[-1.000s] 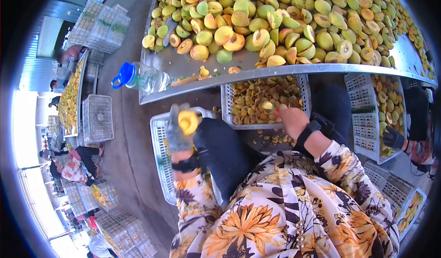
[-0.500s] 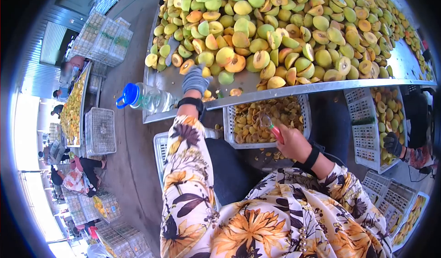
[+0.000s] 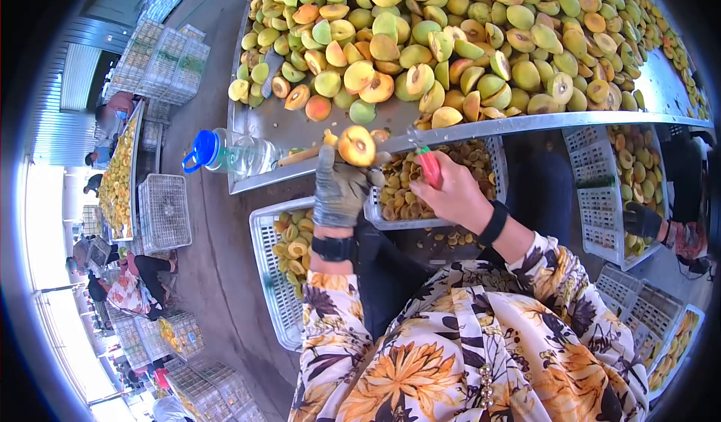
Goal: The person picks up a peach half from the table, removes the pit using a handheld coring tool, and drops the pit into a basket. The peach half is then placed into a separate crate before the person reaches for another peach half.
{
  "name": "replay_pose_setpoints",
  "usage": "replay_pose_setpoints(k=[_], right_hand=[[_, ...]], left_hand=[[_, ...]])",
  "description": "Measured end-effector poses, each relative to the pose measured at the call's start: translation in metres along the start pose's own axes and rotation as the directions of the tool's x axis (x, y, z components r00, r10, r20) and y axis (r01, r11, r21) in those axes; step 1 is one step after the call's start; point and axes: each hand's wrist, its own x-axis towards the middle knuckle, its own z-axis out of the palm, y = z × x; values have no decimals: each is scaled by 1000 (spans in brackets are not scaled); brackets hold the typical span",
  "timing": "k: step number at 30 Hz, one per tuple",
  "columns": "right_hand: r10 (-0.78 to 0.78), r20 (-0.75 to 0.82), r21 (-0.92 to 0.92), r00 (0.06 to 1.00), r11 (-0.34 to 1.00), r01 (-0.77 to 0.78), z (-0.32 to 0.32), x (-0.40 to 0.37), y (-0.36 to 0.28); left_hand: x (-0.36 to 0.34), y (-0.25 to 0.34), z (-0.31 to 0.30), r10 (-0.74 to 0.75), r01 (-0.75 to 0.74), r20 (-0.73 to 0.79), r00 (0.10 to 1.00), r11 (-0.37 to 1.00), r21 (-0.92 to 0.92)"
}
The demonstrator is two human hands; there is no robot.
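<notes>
My left hand (image 3: 342, 191), in a grey glove, holds a halved fruit (image 3: 357, 146) with its cut face and brown pit side up. My bare right hand (image 3: 458, 191) is closed around the red handle of a small tool (image 3: 429, 168), whose metal tip points at the fruit, a short distance from it. Beyond both hands, a metal table (image 3: 481, 128) bears a heap of halved green and yellow fruit (image 3: 383, 46). Beneath its edge, between my hands, a white crate (image 3: 499, 168) contains brownish fruit pieces (image 3: 451, 168).
A clear bottle with a blue cap (image 3: 204, 150) lies at the table's left corner. Another white crate (image 3: 264, 272) with fruit stands left of my knees. At the right, a person's gloved hand (image 3: 643, 221) is over a fruit crate (image 3: 601, 223). People and stacked crates are far left.
My left hand has come back from the heap toward me and now holds a halved fruit. My right hand has moved up and left with the tool, closer to my left hand.
</notes>
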Motion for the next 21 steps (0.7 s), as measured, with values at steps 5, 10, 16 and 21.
replay_pose_setpoints(k=[5,10,16,21], right_hand=[[-72,39,-76,997,994,75,10,-10,4],[20,42,52,999,998,-22,12,-24,11],[227,218,682,949,660,-314,12,-20,6],[180,236,312,955,917,-250,3,-13,21]], left_hand=[[-21,-35,-5,-134,130,-160,978,991,-35],[-23,-53,21,-93,68,-390,916,995,-78],[-28,-89,3,-125,192,-272,954,953,235],[-36,-70,15,-21,54,-147,989,974,221]])
